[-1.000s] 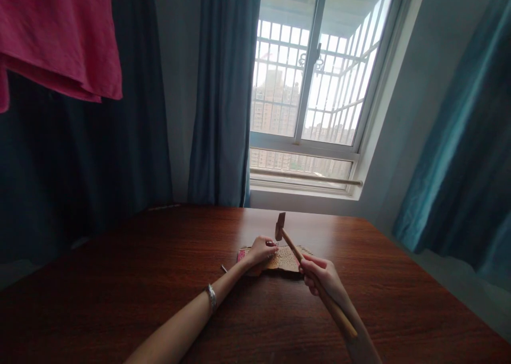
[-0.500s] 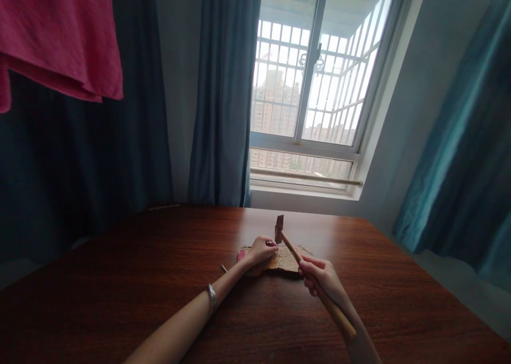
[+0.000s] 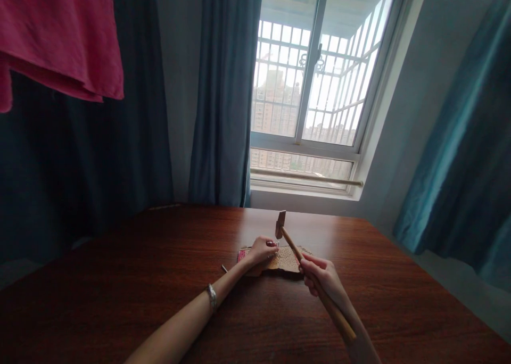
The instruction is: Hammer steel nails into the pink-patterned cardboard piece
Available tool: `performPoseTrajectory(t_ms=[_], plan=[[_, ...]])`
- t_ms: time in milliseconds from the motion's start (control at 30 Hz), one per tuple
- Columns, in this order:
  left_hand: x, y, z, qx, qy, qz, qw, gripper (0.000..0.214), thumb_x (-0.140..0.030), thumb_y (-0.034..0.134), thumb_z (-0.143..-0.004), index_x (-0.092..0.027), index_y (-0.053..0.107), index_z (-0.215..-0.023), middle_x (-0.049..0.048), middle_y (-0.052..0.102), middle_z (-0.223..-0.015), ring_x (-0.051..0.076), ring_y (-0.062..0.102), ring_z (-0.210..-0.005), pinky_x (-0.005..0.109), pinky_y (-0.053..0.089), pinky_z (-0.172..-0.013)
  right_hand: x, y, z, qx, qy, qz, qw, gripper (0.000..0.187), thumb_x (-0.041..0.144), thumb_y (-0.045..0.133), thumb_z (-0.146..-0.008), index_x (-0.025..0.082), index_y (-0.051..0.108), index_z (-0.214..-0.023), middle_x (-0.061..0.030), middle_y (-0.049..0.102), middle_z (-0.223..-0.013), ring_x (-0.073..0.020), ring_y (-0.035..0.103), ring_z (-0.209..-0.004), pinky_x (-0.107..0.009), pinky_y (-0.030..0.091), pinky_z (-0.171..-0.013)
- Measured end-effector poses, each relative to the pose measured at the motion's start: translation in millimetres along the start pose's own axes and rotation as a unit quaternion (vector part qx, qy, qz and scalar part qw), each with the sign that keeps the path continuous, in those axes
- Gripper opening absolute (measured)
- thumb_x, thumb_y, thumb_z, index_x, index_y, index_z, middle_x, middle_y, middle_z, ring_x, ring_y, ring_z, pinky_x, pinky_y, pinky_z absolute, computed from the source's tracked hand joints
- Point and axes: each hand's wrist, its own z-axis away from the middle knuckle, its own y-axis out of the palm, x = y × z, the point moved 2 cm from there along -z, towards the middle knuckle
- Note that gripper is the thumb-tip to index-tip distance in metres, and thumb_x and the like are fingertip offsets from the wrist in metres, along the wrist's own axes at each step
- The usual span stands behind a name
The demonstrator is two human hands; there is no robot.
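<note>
My right hand (image 3: 322, 279) is wrapped round the long wooden handle of a small hammer (image 3: 280, 224), whose metal head hovers just above a wooden board (image 3: 284, 258) studded with many nail heads. My left hand (image 3: 261, 249) rests on the board's left part with fingertips pinched together right under the hammer head; what they pinch is too small to make out. A pink piece (image 3: 241, 255) peeks out at the board's left end.
Everything lies on a dark wooden table (image 3: 159, 279). A small dark nail-like bit (image 3: 224, 269) lies left of my left wrist. Blue curtains (image 3: 223, 92) frame a barred window (image 3: 315, 82) behind. Pink cloth (image 3: 56, 34) hangs at upper left.
The hammer head dipped slightly towards the board half a second ago and is now raised again a little. My left hand has stayed in place.
</note>
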Motion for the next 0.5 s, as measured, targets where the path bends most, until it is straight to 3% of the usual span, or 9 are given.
performPoseTrajectory(t_ms=[167,300,500], plan=[[-4.4,-1.7,2.8,-0.003,-0.014,-0.005,1.000,0.029,-0.037,0.057,-0.066,-0.009,0.067,-0.069,0.0018,0.061,-0.062,0.014,0.050,-0.060,0.022,0.033,-0.055,-1.0,-0.4,-1.3,-0.002,0.021,0.008,1.000,0.047,0.040,0.069,-0.061,0.012,0.064,-0.100,0.0011,0.056,-0.059,-0.0074,0.047,-0.037,-0.016,0.032,-0.026],[-7.1,-2.4,3.7,-0.007,-0.010,-0.008,1.000,0.028,-0.036,0.058,-0.065,-0.009,0.066,-0.066,0.0016,0.060,-0.061,0.014,0.050,-0.060,0.021,0.033,-0.054,1.7,-5.0,-1.3,-0.019,-0.006,0.004,1.000,0.048,0.038,0.067,-0.062,0.012,0.065,-0.101,-0.0003,0.058,-0.060,-0.0074,0.046,-0.037,-0.017,0.032,-0.027],[-3.7,-2.0,1.7,0.007,0.002,-0.003,1.000,0.026,-0.031,0.059,-0.063,-0.009,0.069,-0.074,0.0028,0.064,-0.066,0.014,0.054,-0.063,0.021,0.036,-0.056,-5.4,-21.9,-9.6,-0.098,-0.024,0.066,0.993,0.058,0.022,0.061,-0.057,0.003,0.060,-0.112,0.0029,0.052,-0.042,-0.0094,0.043,-0.033,-0.020,0.034,-0.029]])
